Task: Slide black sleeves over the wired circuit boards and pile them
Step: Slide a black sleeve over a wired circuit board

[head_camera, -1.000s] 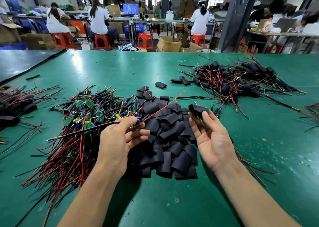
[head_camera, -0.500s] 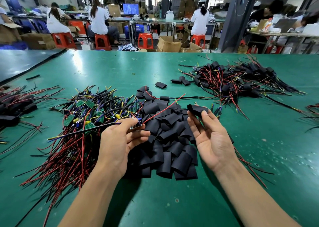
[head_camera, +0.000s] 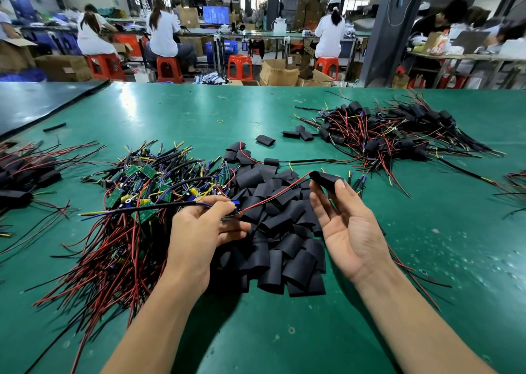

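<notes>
Threading is the step in hand: the left hand [head_camera: 205, 231] pinches a wired circuit board [head_camera: 234, 207] between thumb and curled fingers, above the near middle of the green table [head_camera: 256, 331], while the right hand [head_camera: 351, 228] holds one black sleeve [head_camera: 327, 178] at its fingertips, thumb on top, the other fingers nearly straight. The board's red wire [head_camera: 276, 194] runs up to the sleeve's open mouth and seems to enter it, though the view is too small there to be sure. The next move, I judge, calls for feeding the leads through and drawing the sleeve along them until it covers the board, keeping the mouth open and the board flat-on so its edges do not catch; then the piece goes to the finished pile [head_camera: 398, 137] toward the far right corner. Nothing on the surface sits in a container: loose sleeves [head_camera: 281, 237] lie in a heap under the hands, bare boards [head_camera: 136, 197] in a tangle toward the left edge, more sleeved ones [head_camera: 22, 177] at the left edge itself. Cardboard boxes [head_camera: 277, 73] stand on the floor beyond the far edge; their contents do not show.
</notes>
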The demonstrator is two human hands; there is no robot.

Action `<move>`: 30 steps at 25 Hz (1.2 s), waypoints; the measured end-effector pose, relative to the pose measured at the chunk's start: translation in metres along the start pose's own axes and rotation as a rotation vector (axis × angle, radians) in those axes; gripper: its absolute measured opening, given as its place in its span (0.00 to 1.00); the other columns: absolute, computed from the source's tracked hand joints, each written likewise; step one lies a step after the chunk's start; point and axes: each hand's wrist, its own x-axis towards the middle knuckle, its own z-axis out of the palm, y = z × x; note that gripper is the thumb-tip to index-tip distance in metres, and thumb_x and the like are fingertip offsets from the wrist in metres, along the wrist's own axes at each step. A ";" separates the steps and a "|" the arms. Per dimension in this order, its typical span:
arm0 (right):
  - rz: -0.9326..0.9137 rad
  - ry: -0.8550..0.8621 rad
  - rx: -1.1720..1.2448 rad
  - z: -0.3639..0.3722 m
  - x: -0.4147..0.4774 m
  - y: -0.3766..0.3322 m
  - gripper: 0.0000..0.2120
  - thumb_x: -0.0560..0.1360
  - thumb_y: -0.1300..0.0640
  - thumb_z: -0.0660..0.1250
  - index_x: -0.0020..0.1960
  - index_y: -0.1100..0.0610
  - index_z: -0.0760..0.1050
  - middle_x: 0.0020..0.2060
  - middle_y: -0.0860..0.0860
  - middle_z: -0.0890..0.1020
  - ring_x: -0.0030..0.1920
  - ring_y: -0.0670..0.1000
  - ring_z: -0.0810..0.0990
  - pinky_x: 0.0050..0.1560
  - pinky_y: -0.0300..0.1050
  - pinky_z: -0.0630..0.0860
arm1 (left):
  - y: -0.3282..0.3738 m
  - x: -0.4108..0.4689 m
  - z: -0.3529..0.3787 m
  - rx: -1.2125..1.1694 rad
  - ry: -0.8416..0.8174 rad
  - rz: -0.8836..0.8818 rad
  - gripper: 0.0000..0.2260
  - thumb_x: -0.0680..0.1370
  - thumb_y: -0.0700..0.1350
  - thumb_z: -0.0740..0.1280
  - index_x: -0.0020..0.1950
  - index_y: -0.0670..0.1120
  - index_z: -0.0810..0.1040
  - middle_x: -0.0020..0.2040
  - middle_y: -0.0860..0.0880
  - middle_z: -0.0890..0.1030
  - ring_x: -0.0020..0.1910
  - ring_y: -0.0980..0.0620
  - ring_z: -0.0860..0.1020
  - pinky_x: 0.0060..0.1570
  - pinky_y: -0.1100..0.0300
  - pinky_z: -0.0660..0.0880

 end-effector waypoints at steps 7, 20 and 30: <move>0.001 0.010 -0.018 -0.003 0.002 0.000 0.05 0.74 0.63 0.67 0.49 0.58 0.76 0.44 0.54 0.86 0.49 0.56 0.86 0.48 0.45 0.83 | -0.001 0.001 -0.001 0.017 -0.002 0.008 0.07 0.76 0.33 0.66 0.41 0.43 0.78 0.34 0.41 0.81 0.30 0.41 0.82 0.33 0.54 0.81; -0.101 0.008 -0.309 -0.006 0.000 0.002 0.09 0.81 0.65 0.61 0.55 0.55 0.76 0.50 0.54 0.86 0.44 0.52 0.84 0.45 0.43 0.81 | 0.001 0.001 -0.002 0.035 0.004 0.031 0.07 0.76 0.33 0.67 0.41 0.43 0.78 0.32 0.46 0.81 0.31 0.41 0.82 0.34 0.52 0.82; -0.056 -0.132 -0.281 0.008 -0.011 0.009 0.26 0.66 0.62 0.72 0.62 0.56 0.71 0.51 0.54 0.86 0.46 0.51 0.84 0.46 0.41 0.82 | 0.007 -0.008 0.008 -0.254 -0.216 -0.138 0.08 0.76 0.39 0.67 0.54 0.40 0.80 0.48 0.41 0.85 0.40 0.41 0.86 0.35 0.57 0.82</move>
